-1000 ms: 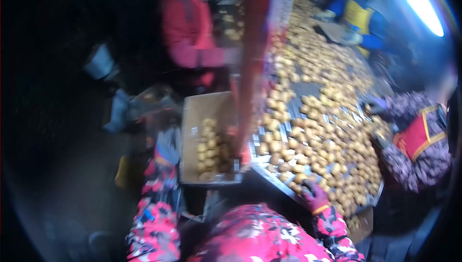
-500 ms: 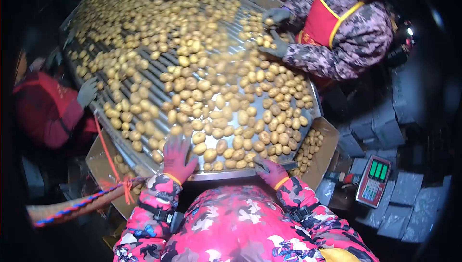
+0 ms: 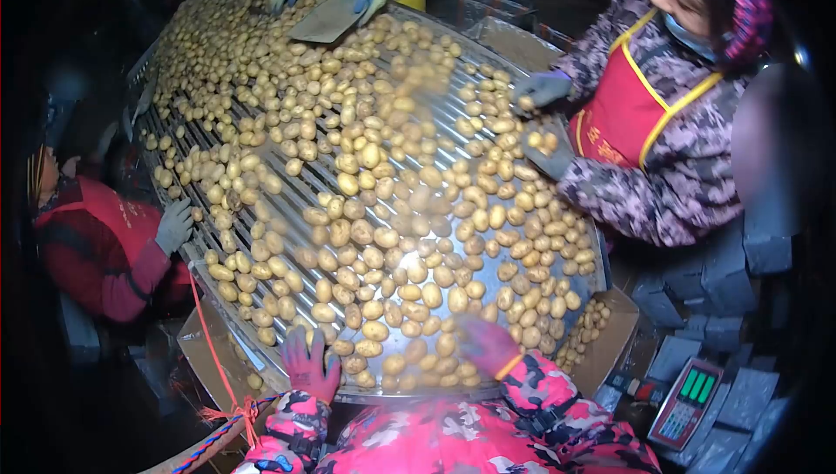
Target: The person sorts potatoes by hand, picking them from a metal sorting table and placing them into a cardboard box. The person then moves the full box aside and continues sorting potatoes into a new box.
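Many potatoes (image 3: 375, 331) cover a large slatted metal table (image 3: 300, 186) with a smooth plate at its near end. My left hand (image 3: 310, 364), in a pink and grey glove, rests at the near edge with its fingers spread against the nearest potatoes. To the right, my right hand (image 3: 484, 345), gloved alike, is over the potatoes on the smooth plate; its fingers are smeared by motion, so what they touch cannot be made out.
Co-workers stand at the right (image 3: 653, 117), left (image 3: 113, 230) and far end, the last with a flat scoop (image 3: 326, 19). Cardboard boxes (image 3: 614, 335) flank the near end. A red rope (image 3: 213, 335) hangs at left, a scale (image 3: 686, 402) lies right.
My right hand has moved from the table's edge forward over the potatoes. The view has shifted, so the table appears lower. My left hand stays at the near edge.
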`<state>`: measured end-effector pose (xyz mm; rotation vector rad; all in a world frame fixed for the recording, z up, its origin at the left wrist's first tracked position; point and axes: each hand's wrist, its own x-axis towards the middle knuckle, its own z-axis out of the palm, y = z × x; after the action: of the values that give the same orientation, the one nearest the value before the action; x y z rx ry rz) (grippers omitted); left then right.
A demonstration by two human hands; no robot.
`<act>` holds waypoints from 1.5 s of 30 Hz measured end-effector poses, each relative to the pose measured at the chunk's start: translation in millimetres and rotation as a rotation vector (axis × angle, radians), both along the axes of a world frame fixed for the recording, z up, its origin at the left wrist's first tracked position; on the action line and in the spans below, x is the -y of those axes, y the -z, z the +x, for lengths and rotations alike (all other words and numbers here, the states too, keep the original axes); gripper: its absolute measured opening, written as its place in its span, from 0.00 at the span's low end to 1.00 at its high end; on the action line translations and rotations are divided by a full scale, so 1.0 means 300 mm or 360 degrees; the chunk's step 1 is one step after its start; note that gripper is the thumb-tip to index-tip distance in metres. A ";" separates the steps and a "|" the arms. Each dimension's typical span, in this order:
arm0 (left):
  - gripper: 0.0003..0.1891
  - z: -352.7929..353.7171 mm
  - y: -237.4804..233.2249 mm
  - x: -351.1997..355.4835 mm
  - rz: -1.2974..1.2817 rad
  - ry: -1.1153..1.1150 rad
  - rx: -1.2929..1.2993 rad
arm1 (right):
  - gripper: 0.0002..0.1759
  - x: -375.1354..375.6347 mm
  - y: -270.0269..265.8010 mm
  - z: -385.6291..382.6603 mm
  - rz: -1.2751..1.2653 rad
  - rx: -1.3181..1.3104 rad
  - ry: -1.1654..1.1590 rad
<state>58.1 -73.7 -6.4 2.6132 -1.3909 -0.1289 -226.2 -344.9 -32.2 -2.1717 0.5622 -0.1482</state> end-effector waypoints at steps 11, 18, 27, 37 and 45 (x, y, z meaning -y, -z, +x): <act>0.45 0.057 0.021 -0.010 -0.0057 -0.0440 -0.0231 | 0.30 0.554 -0.067 1.183 -0.1094 0.0250 0.0211; 0.42 0.137 -0.029 0.034 -0.0078 -0.0374 -0.0287 | 0.13 0.035 -0.012 1.202 -0.0542 0.0439 -0.0577; 0.41 0.128 -0.022 0.013 -0.0102 -0.0387 -0.0307 | 0.18 0.283 -0.092 0.969 -0.0302 0.0289 -0.0768; 0.40 0.092 0.008 -0.007 -0.0158 -0.0417 -0.0326 | 0.26 0.653 -0.017 1.551 -0.1005 -0.0127 -0.0601; 0.40 0.112 -0.020 0.011 -0.0169 -0.0368 -0.0234 | 0.19 0.999 -0.158 1.282 0.1381 0.1251 0.0346</act>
<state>91.8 -76.9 -0.4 2.5940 -1.0126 -0.2051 158.3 -644.7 15.2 -1.0752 0.3022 -0.6970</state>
